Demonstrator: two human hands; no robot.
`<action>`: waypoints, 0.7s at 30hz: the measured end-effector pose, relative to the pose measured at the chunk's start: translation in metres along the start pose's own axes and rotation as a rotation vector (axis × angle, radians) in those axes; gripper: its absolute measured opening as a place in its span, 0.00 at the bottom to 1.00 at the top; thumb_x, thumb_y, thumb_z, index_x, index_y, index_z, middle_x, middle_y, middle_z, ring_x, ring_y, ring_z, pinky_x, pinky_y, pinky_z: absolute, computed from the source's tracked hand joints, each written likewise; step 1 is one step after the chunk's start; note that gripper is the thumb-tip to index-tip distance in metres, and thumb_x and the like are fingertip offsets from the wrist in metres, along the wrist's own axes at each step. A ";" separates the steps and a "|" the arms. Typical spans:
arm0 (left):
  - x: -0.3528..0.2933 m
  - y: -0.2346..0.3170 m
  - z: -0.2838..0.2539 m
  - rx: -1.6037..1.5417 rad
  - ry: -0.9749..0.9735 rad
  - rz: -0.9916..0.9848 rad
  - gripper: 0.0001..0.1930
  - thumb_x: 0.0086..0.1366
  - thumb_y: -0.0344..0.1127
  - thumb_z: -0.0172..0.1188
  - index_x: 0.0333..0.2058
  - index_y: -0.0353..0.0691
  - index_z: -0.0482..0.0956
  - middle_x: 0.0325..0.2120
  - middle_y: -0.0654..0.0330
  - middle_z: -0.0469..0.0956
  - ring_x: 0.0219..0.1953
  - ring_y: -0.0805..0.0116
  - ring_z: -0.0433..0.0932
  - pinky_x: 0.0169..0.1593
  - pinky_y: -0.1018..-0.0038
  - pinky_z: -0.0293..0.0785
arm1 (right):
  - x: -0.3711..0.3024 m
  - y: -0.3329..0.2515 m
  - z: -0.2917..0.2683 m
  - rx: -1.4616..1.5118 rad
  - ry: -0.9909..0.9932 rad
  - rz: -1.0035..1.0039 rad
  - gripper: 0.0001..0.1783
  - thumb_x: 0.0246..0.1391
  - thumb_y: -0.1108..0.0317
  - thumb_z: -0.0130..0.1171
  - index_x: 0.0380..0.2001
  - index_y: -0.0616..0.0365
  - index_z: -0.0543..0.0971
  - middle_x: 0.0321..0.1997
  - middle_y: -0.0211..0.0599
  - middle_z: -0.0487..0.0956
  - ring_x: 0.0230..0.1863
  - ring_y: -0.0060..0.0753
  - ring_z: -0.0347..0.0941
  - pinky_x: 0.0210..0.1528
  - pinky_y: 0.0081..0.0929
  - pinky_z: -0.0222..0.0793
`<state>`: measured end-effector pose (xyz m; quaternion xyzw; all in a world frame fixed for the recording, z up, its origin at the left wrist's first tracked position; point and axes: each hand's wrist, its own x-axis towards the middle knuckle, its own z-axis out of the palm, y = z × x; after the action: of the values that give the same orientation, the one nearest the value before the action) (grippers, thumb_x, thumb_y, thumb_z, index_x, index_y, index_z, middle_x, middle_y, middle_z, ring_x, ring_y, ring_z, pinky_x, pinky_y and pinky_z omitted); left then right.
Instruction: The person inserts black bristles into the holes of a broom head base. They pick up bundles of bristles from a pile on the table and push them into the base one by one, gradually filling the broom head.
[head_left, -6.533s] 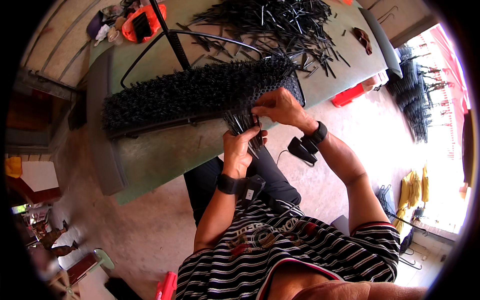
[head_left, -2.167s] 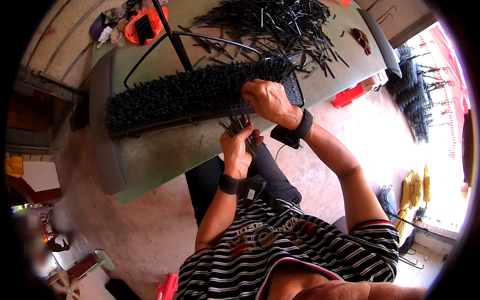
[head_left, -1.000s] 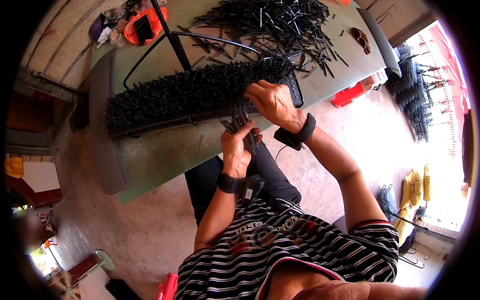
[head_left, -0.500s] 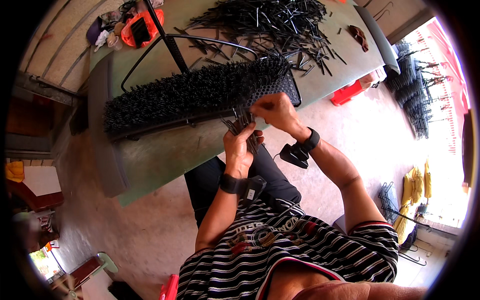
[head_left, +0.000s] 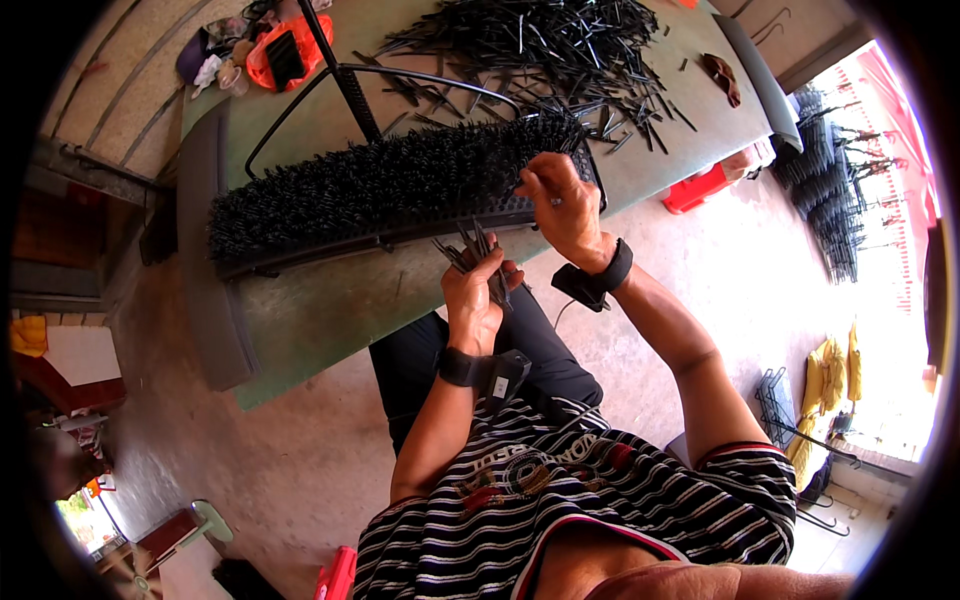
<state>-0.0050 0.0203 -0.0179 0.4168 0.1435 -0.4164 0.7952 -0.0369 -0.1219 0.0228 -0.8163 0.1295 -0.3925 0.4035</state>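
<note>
The left hand [head_left: 474, 300] is gripping a fanned bundle of thin, flat black strips [head_left: 466, 250] just in front of a long black panel with a dense bristled top [head_left: 350, 190], which is lying across the green-topped table [head_left: 330, 350]. The right hand [head_left: 563, 205] is hovering at the panel's right end with curled fingers; whether they are closing on a strip cannot be told. Judging by the cover, most of the work is standing done: bristles are filling the left and middle, while perforated plate is showing bare along the near right edge and partly behind the right hand, so that end is seemingly still lacking strips. The panel is looking shaggy, dark and slightly glossy, its bristles pointing unevenly. Beyond it, a heap of loose black strips [head_left: 540, 40] is spreading over the table.
</note>
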 end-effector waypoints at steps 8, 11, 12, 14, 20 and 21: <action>-0.004 0.004 0.007 -0.023 0.026 0.018 0.08 0.54 0.23 0.60 0.35 0.37 0.76 0.26 0.61 0.75 0.22 0.68 0.74 0.25 0.69 0.76 | 0.008 0.005 -0.008 -0.477 -0.379 -0.324 0.07 0.48 0.74 0.56 0.33 0.58 0.75 0.30 0.38 0.75 0.27 0.43 0.73 0.23 0.33 0.68; -0.004 0.003 0.007 -0.035 -0.001 0.022 0.08 0.54 0.23 0.60 0.35 0.36 0.76 0.26 0.60 0.75 0.22 0.67 0.75 0.25 0.69 0.77 | 0.005 -0.004 -0.012 -0.506 -0.414 -0.131 0.08 0.46 0.68 0.60 0.31 0.58 0.77 0.25 0.38 0.76 0.24 0.39 0.75 0.22 0.29 0.67; -0.003 0.002 0.007 -0.046 -0.014 0.024 0.08 0.54 0.23 0.60 0.35 0.36 0.76 0.26 0.60 0.76 0.23 0.67 0.76 0.25 0.69 0.77 | 0.003 -0.009 -0.013 -0.437 -0.424 0.003 0.09 0.46 0.67 0.62 0.30 0.59 0.78 0.23 0.39 0.77 0.23 0.37 0.75 0.22 0.27 0.67; -0.003 0.001 0.008 -0.030 -0.046 0.015 0.08 0.54 0.23 0.60 0.35 0.37 0.76 0.27 0.60 0.76 0.25 0.66 0.77 0.26 0.68 0.77 | -0.001 -0.007 -0.016 -0.234 -0.533 0.094 0.10 0.44 0.65 0.64 0.27 0.62 0.79 0.17 0.38 0.77 0.17 0.26 0.73 0.20 0.20 0.66; -0.003 -0.002 0.013 0.088 -0.083 -0.021 0.09 0.55 0.23 0.58 0.37 0.37 0.76 0.29 0.57 0.77 0.29 0.61 0.79 0.32 0.65 0.79 | 0.003 0.000 -0.026 0.202 -0.138 0.495 0.06 0.50 0.73 0.58 0.30 0.66 0.76 0.20 0.34 0.78 0.18 0.18 0.74 0.20 0.17 0.67; -0.003 -0.003 0.013 0.065 -0.105 -0.023 0.09 0.56 0.22 0.58 0.37 0.36 0.76 0.30 0.56 0.77 0.29 0.61 0.79 0.32 0.65 0.79 | 0.007 -0.003 -0.027 0.201 -0.048 0.431 0.07 0.50 0.74 0.57 0.32 0.66 0.74 0.21 0.35 0.78 0.20 0.19 0.75 0.20 0.16 0.67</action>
<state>-0.0107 0.0105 -0.0095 0.4182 0.0929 -0.4511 0.7829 -0.0528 -0.1385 0.0383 -0.7347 0.2514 -0.2887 0.5601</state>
